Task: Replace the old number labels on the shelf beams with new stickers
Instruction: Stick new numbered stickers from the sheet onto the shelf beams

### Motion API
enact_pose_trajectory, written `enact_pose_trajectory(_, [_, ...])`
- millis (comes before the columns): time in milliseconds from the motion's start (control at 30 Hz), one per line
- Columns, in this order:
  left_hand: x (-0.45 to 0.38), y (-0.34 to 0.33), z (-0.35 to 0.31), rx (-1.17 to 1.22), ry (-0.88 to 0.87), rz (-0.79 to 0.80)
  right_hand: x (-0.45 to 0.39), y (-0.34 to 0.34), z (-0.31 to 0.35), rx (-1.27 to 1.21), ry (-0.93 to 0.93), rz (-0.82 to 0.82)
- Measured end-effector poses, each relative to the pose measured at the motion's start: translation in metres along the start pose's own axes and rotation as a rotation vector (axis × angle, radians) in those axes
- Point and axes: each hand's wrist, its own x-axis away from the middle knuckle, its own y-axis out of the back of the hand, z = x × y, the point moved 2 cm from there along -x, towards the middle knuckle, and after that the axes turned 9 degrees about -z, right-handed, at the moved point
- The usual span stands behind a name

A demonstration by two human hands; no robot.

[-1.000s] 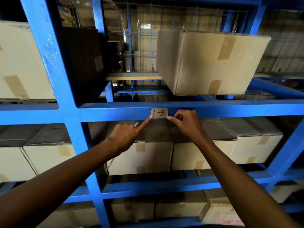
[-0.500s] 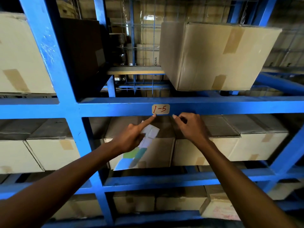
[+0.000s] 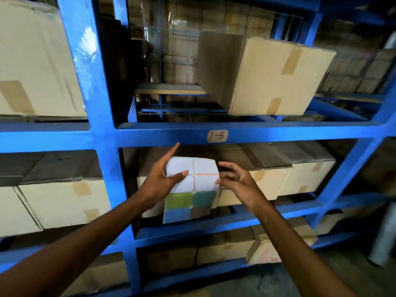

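Two bare forearms are showing from the lower corners, with no sleeves, gloves, watch or rings visible. The bare left hand (image 3: 159, 181) and bare right hand (image 3: 237, 181) are showing short nails.
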Motion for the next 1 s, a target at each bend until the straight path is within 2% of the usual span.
enact_pose_trajectory(167, [0.029,0.038,0.010,0.134,0.084,0.090,0.066,-0.044,0.000,-0.064,-0.016,-0.244])
enact_pose_trajectory(367, [0.115,0.059,0.028,0.219,0.370,0.365,0.193,-0.074,-0.012,-0.183,-0.140,-0.602])
enact_pose_trajectory(433, [0.144,0.051,0.030,0.239,0.413,0.457,0.236,-0.073,-0.012,-0.142,-0.165,-0.668])
enact_pose_trajectory(700, [0.298,-0.023,0.003,0.233,0.487,0.941,0.461,-0.055,-0.017,0.032,-0.397,-1.200])
enact_pose_trajectory(767, [0.336,-0.036,0.000,0.218,0.479,1.021,0.509,-0.060,-0.018,0.024,-0.443,-1.286])
enact_pose_trajectory(933, [0.482,-0.063,-0.028,0.172,0.509,1.384,0.676,-0.086,-0.020,0.171,-0.616,-1.608])
enact_pose_trajectory(1000, [0.521,-0.062,-0.034,0.171,0.531,1.466,0.717,-0.098,-0.027,0.196,-0.693,-1.669])
